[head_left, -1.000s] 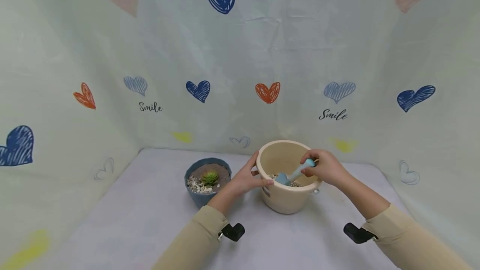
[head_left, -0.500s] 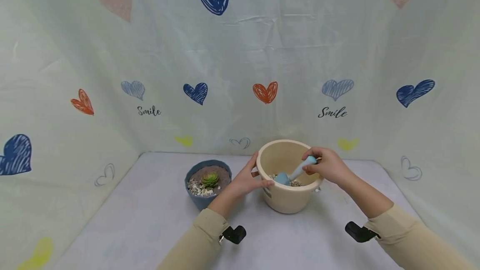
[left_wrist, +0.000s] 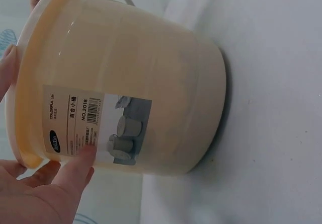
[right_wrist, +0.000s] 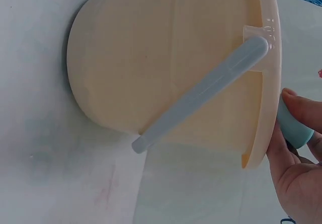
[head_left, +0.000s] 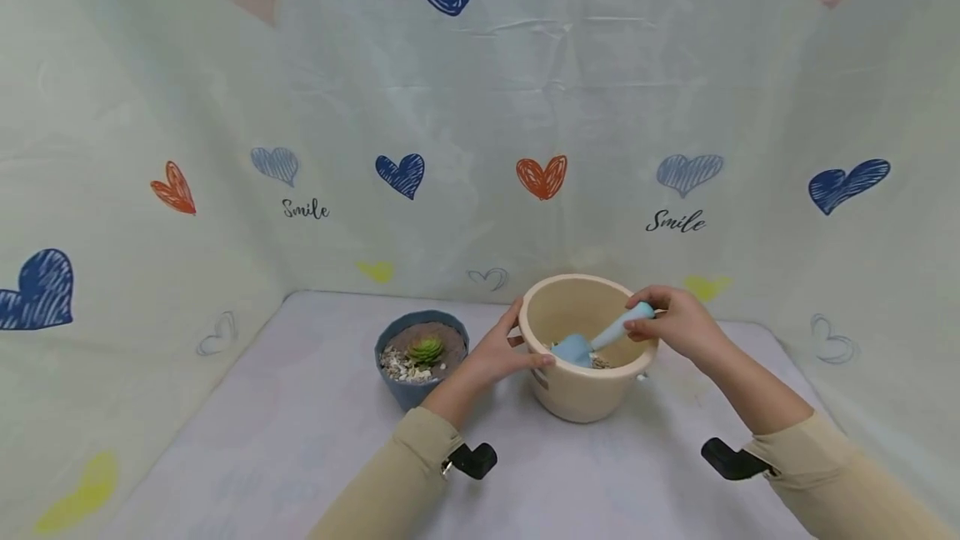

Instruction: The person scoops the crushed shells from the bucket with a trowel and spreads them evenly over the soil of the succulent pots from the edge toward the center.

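Observation:
A cream plastic bucket [head_left: 581, 398] stands on the table, with some pale gravel [head_left: 601, 362] visible at its bottom. My left hand [head_left: 491, 357] holds the bucket's near left rim and side; in the left wrist view its fingers touch the wall beside a printed label [left_wrist: 98, 126]. Over the far right rim, my right hand [head_left: 681, 323] grips the handle of a light blue toy shovel [head_left: 618, 330]. The shovel slants down into the bucket, its blade just above the gravel. In the right wrist view only the handle's end [right_wrist: 294, 126] shows; the bucket hides the blade.
Left of the bucket, a blue-grey pot [head_left: 408, 394] holds a green succulent [head_left: 426, 349], brown soil and white stones. The bucket's grey carrying handle [right_wrist: 201, 95] hangs down its side. A white cloth [head_left: 262, 415] covers the table; a heart-patterned curtain [head_left: 480, 107] encloses it behind.
My right hand has drawn the shovel slightly up and to the right, and more of its blade shows. My left hand keeps its hold on the bucket. The head view has shifted a little.

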Tool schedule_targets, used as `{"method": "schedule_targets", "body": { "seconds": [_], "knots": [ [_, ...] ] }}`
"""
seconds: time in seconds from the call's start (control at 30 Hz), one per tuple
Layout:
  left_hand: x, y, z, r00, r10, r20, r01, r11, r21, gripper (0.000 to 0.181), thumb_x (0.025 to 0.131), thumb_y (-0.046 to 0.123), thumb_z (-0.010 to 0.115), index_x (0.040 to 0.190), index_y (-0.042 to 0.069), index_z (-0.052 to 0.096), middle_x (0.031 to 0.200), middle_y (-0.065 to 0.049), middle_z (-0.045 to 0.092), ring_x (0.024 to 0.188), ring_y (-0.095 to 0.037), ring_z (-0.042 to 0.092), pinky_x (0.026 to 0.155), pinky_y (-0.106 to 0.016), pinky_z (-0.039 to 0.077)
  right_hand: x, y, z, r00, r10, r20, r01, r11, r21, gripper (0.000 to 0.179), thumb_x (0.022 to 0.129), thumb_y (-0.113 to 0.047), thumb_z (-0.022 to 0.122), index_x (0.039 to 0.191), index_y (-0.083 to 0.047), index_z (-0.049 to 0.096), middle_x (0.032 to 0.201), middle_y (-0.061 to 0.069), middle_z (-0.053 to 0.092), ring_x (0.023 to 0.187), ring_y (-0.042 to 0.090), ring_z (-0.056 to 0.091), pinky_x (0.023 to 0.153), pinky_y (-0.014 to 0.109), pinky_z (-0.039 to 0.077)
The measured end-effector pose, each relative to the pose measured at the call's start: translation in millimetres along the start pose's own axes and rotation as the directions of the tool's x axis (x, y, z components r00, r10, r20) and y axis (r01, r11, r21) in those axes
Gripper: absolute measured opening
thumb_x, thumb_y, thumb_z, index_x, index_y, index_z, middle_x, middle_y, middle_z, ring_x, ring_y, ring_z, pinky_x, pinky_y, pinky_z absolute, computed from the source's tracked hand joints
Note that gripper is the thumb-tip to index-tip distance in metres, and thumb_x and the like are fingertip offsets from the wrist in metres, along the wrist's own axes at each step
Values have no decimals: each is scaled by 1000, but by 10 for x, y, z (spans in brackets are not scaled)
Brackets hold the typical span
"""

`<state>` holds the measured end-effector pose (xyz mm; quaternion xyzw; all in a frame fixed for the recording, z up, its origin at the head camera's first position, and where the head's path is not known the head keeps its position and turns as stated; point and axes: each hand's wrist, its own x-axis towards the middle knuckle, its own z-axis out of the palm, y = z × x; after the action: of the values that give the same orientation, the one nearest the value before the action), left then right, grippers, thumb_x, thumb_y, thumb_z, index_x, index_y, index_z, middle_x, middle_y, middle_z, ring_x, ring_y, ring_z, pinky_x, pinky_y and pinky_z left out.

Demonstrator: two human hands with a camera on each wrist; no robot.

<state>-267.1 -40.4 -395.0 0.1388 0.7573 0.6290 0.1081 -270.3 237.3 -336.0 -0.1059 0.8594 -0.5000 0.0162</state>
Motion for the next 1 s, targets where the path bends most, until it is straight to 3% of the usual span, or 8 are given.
{"method": "schedule_targets", "body": {
  "seconds": [0.17,0.37,0.5,0.77,1.0],
  "knots": [
    [-18,19,-77,1000,20,-2,-20,1000,-3,104,80,12,81,158,13,12,154,-17,29,131,-43,42,98,-47,46,52,-10,13,1000,16,-2,-16,999,33,34,87,0,71,114,15,57,91,12,64,76,16,68,70,30,58],
    [-35,79,-68,1000,-21,-11,20,1000,-19,99,80,13,82,157,16,20,153,-16,33,133,-39,41,99,-45,46,26,6,-32,999,34,-15,-33,997,64,32,88,3,69,114,16,55,89,13,65,77,18,70,72,33,58],
    [-46,126,-51,999,-26,-22,26,1000,11,99,78,12,83,156,14,23,153,-16,33,132,-38,42,98,-45,46,-9,29,-68,998,56,-29,-53,994,96,33,88,3,69,114,16,54,91,14,65,77,17,69,72,30,58],
    [-154,262,-164,995,-59,-76,66,993,94,99,77,16,85,156,17,25,156,-7,31,136,-31,39,101,-48,43,-38,65,-82,995,79,-55,-72,990,120,37,89,1,69,119,15,52,102,21,64,78,16,70,74,29,57],
    [-197,355,-329,996,-22,-88,35,989,146,98,77,17,85,156,17,26,155,-7,33,137,-32,38,99,-48,45,-69,104,-94,992,80,-99,-63,984,166,38,89,1,68,120,15,52,105,22,64,77,16,70,73,30,58]
  ]
}}
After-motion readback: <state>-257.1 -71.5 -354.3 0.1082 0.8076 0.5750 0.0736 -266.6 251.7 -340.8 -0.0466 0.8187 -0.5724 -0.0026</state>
